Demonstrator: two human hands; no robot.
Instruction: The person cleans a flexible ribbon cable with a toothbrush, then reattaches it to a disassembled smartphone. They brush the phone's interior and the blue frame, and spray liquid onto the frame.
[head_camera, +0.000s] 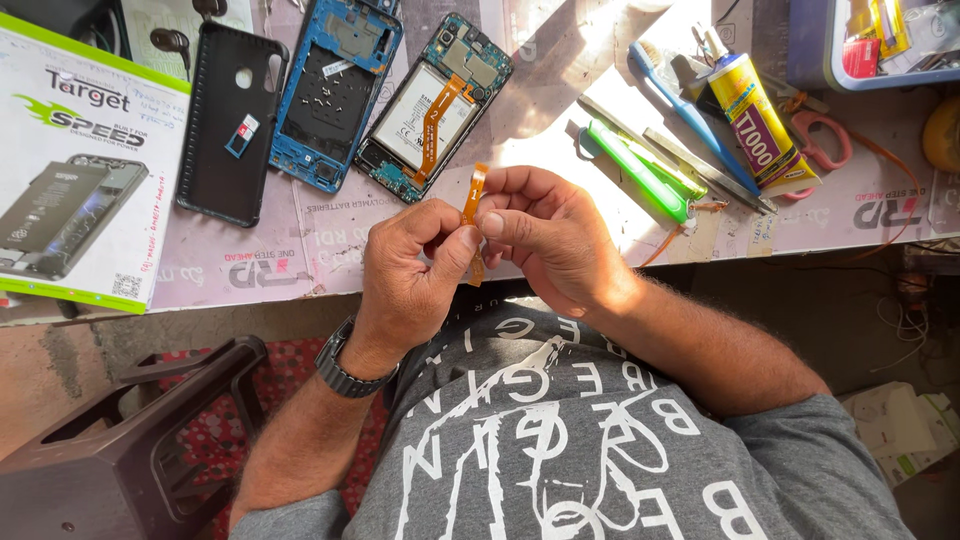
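Both hands pinched on orange flex cable: left hand & right hand thumb-to-finger, touching. Long axis 12–6 o'clock, top end free. Opened phone at 11 o'clock on bench.

Black phone case, blue phone frame, green cutter, glue tube, white box

The person wore a grey short-sleeved T-shirt printed across the chest with large white block lettering and a white line drawing. The sleeves ended above the elbows, leaving both forearms bare and hairy. A dark metal wristwatch with a link band sat on the wrist of the left hand. The right hand carried no ring or band.
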